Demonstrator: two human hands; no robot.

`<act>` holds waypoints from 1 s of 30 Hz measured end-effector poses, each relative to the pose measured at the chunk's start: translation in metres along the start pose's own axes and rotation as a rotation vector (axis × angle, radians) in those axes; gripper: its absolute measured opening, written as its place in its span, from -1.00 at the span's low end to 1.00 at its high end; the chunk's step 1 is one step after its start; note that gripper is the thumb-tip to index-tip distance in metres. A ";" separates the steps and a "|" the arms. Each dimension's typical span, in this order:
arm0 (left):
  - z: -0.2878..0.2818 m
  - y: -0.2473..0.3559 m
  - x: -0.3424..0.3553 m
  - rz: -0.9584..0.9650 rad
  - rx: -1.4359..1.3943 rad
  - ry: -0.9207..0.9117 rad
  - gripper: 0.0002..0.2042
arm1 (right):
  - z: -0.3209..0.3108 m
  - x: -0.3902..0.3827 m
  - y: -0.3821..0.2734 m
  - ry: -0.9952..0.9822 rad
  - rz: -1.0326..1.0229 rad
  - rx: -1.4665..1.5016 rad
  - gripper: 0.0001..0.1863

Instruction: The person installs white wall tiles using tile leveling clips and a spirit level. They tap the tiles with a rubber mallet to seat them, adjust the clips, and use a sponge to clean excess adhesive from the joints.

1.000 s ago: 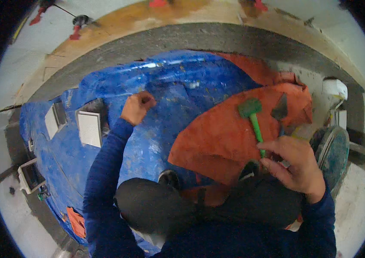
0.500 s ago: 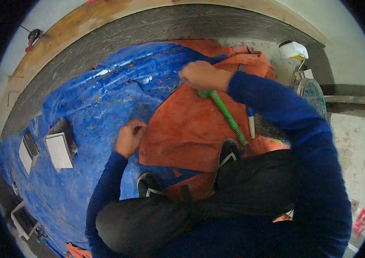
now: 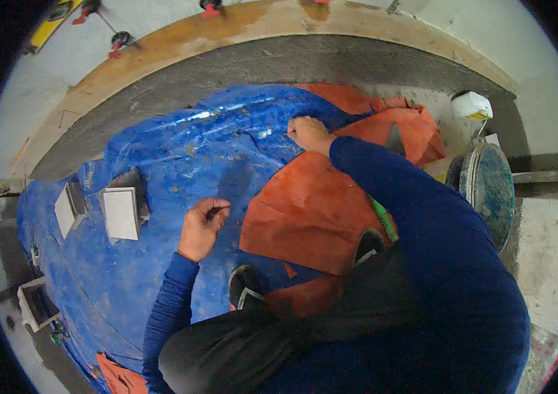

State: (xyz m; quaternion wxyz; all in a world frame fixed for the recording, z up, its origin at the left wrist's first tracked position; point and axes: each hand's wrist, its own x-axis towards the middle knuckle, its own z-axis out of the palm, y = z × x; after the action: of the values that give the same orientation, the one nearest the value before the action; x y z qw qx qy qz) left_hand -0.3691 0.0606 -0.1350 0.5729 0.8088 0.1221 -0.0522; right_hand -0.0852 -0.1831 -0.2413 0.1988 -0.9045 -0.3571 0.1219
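Note:
My right hand (image 3: 308, 135) is closed over the blue tarp (image 3: 187, 157), near the edge of an orange sheet (image 3: 295, 210); whatever is in its fingers is hidden. My left hand (image 3: 203, 226) hovers over the tarp with curled fingers, and I cannot make out whether they hold anything. Part of a green mallet handle (image 3: 384, 220) lies on the orange sheet, the rest covered by my right arm. A dark pointed trowel blade (image 3: 395, 141) shows beyond that arm. Two small groups of white tiles (image 3: 119, 213) stand on the tarp to my left.
A curved wooden board (image 3: 259, 16) spans the far side, with red clamps (image 3: 118, 44) and a yellow tool (image 3: 49, 29) beyond it. A round tub (image 3: 492, 197) and white container (image 3: 470, 105) stand at right. An empty-looking frame (image 3: 32, 302) sits at left.
My right hand has left the mallet's handle and moved forward and left, its forearm now covering most of the mallet. My left hand has moved downward from where it was a second ago.

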 end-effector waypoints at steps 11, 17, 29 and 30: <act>-0.056 0.128 0.075 0.169 -0.161 0.154 -0.81 | -0.117 -0.001 -0.193 0.082 -0.281 0.957 -0.84; -0.081 0.182 0.093 0.103 -0.395 0.087 -0.81 | -0.178 0.011 -0.222 0.219 -0.354 1.026 -0.85; -0.091 0.235 0.105 0.402 -0.324 0.053 -0.80 | -0.246 0.002 -0.222 0.224 -0.363 0.964 -0.80; -0.089 0.240 0.106 0.439 -0.243 0.055 -0.80 | -0.249 -0.001 -0.221 0.282 -0.398 0.935 -0.81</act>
State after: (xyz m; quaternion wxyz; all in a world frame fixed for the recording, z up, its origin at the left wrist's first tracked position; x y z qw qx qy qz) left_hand -0.2101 0.0840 0.0906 0.6601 0.7421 -0.0354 0.1106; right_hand -0.1275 -0.1050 0.0794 0.6466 -0.6414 -0.3992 0.1055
